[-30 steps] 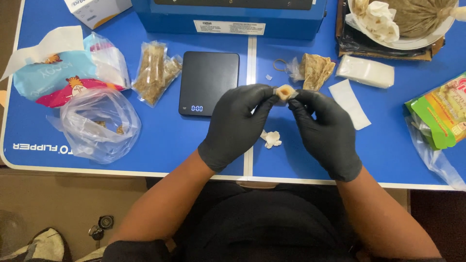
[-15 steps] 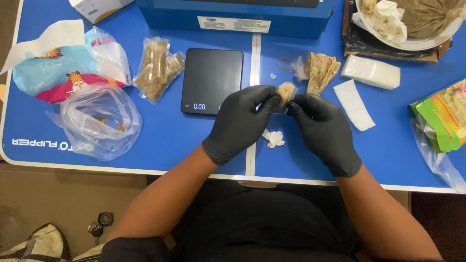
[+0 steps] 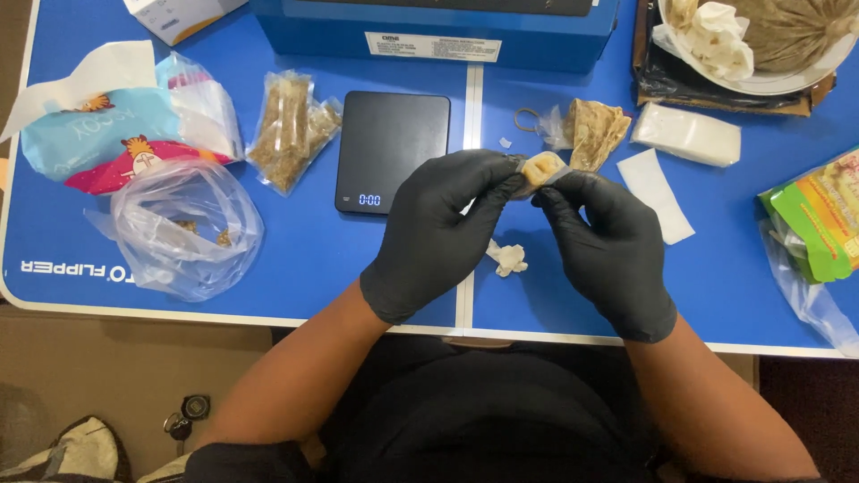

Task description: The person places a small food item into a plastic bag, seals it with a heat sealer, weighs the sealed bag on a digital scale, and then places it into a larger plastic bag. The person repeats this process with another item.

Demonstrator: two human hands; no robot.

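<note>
Both hands wear black gloves and meet above the blue table. My left hand and my right hand pinch a small tan lump in clear wrap between their fingertips. Just left of the hands sits a black digital scale with its display lit. A crumpled white scrap lies on the table under the hands. A small clear bag of tan material rests just beyond the right hand.
A clear bag of brown sticks, an open plastic bag and a colourful pouch lie left. A blue box spans the back. White packet, paper slip, bowl and green package stand right.
Both hands stay together on the small wrapped lump, with only slight finger shifts. Nothing else on the table has moved.
</note>
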